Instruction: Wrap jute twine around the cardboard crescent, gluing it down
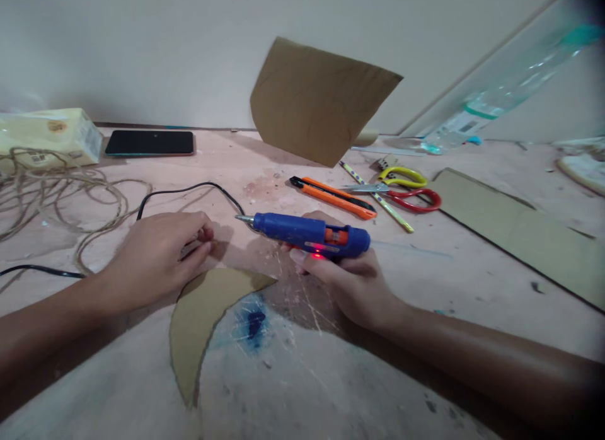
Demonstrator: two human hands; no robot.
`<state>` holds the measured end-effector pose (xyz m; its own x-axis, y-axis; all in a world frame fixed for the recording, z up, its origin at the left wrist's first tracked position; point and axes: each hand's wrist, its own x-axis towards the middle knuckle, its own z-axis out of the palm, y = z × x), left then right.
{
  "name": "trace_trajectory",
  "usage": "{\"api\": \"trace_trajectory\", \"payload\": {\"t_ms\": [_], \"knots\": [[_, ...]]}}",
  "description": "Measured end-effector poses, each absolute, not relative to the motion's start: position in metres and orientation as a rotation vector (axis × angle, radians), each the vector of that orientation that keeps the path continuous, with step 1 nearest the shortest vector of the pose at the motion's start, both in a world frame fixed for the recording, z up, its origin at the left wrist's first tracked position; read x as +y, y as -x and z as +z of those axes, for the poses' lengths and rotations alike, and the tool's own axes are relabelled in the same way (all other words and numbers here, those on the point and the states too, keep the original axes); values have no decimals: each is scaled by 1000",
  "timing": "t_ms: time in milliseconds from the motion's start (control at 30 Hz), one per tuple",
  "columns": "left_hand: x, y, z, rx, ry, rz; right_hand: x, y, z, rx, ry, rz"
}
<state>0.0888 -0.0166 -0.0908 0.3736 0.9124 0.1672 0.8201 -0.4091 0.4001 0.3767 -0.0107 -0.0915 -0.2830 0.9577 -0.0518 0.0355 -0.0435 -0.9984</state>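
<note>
A blue hot glue gun (302, 231) lies sideways in my right hand (359, 282), whose fingers are wrapped round its handle. Its metal nozzle points left, and a red light glows on its side. My left hand (161, 254) rests at the left with its fingers curled toward the thumb; nothing shows between them. Just below that hand, a crescent-shaped piece of brown cardboard (198, 320) lies on the table, one tip reaching right beneath the glue gun. A black cord (189, 188) runs in a loop behind my left hand.
An orange box cutter (333, 197), a patterned pencil (394, 213) and scissors (411, 189) lie beyond my right hand. A cardboard sheet (321, 99) leans at the wall. Tangled twine (61, 181), a phone (149, 143), a plastic bottle (496, 103) and a cardboard strip (515, 229) surround the workspace.
</note>
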Motion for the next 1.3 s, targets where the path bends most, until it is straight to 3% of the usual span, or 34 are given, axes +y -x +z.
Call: {"api": "trace_trajectory", "payload": {"t_ms": [1300], "knots": [[-16,-86,-92,1367,-2757,657,-9,-378,-85,-1545,1148,1310]]}}
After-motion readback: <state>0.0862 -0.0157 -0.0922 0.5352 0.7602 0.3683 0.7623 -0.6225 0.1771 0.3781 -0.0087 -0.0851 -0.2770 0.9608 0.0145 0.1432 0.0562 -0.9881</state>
